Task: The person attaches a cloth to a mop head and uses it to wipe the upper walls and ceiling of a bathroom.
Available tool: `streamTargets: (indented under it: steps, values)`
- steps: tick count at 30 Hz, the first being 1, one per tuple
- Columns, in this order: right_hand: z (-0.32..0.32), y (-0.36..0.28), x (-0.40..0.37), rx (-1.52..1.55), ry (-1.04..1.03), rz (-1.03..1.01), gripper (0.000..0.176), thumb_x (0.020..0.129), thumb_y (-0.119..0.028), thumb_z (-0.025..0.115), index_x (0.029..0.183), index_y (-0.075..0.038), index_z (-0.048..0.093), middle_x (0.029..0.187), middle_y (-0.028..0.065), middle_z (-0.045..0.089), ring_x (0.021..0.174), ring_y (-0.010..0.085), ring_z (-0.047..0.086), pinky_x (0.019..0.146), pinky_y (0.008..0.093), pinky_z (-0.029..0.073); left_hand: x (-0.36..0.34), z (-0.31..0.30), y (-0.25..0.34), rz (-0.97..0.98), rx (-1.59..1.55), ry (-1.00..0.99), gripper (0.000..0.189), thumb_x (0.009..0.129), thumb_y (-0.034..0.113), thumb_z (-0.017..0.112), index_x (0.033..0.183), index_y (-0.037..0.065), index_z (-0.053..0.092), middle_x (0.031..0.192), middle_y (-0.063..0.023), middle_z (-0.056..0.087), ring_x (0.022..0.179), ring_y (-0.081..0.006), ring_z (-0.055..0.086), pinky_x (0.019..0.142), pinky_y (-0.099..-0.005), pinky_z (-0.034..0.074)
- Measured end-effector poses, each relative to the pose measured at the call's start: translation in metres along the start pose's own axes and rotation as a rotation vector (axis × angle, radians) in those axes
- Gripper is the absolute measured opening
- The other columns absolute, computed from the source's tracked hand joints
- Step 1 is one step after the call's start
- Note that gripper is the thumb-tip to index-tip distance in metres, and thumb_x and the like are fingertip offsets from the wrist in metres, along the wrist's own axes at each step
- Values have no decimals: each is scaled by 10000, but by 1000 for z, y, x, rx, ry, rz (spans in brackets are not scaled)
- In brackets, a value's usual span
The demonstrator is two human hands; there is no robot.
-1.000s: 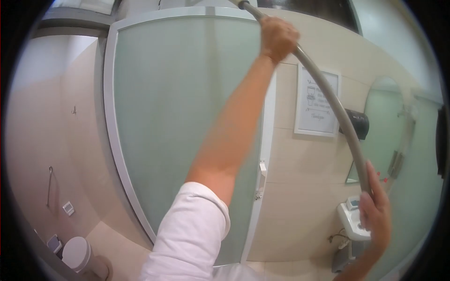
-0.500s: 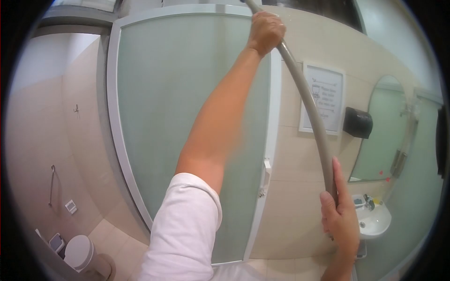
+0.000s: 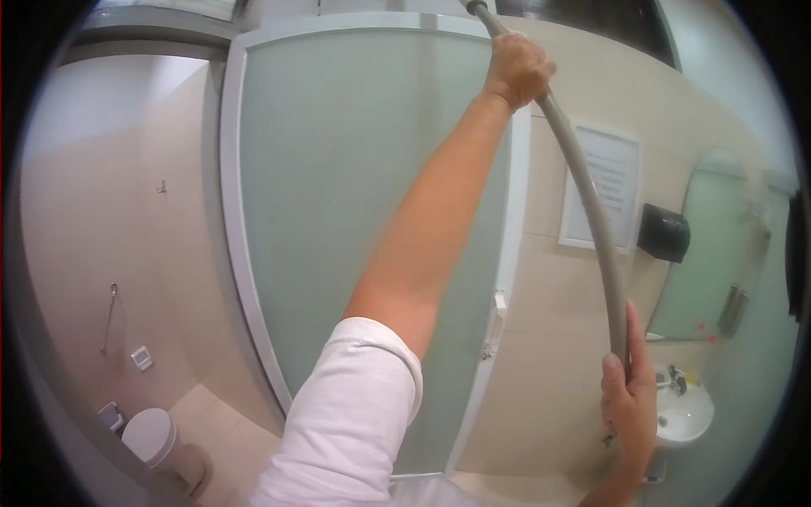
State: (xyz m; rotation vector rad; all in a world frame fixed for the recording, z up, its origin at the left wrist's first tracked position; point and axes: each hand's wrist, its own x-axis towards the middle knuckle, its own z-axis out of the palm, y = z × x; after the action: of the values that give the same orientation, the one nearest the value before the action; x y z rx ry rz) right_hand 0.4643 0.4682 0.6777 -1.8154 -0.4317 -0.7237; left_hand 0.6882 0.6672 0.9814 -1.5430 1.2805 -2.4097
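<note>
A long grey pole (image 3: 589, 190) slants from the top of the view down to the lower right and looks bowed. My left hand (image 3: 517, 69) is wrapped around it near its dark-tipped upper end, with the arm stretched up in a white sleeve. Lower down, my right hand (image 3: 629, 397) holds the pole between the thumb on one side and the fingers on the other, the index finger pointing up along it. The pole's lower end is hidden behind that hand. Behind my left arm stands a frosted glass door (image 3: 338, 186) in a white frame.
On the right wall are a framed notice (image 3: 601, 188), a black dispenser (image 3: 664, 234), a mirror (image 3: 697, 253) and a white washbasin (image 3: 686, 418). To the left, a cubicle holds a toilet (image 3: 150, 435) and a grab bar (image 3: 110, 317).
The whole scene has shifted rightward in view, hands and pole included. More of the pole's dark upper tip shows. Both hands keep their hold.
</note>
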Motion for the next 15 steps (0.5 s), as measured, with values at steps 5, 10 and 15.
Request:
streamTargets:
  steps: [5, 10, 15]
  values:
    - [21, 18, 6, 500, -224, 228, 599, 899, -119, 498, 1441, -188, 252, 616, -43, 435, 404, 30, 288, 343, 197, 258, -9, -39, -1, -69, 69, -427, 319, 723, 229, 406, 471, 67, 515, 594, -70, 583, 743, -256, 537, 869, -379, 326]
    - [50, 32, 8, 494, -284, 245, 612, 900, -125, 501, 1447, -187, 233, 582, -38, 396, 409, 47, 348, 370, 205, 308, -33, -36, -17, -64, 131, -474, 284, 706, 203, 441, 466, 66, 507, 644, -72, 599, 770, -266, 545, 901, -396, 332]
    - [55, 54, 11, 733, -485, 156, 693, 886, -100, 520, 1463, -179, 144, 629, -10, 429, 424, 64, 389, 391, 226, 346, -49, -38, -17, -255, -236, -214, 255, 692, 227, 460, 514, 68, 550, 776, -45, 607, 934, -246, 540, 1017, -430, 273]
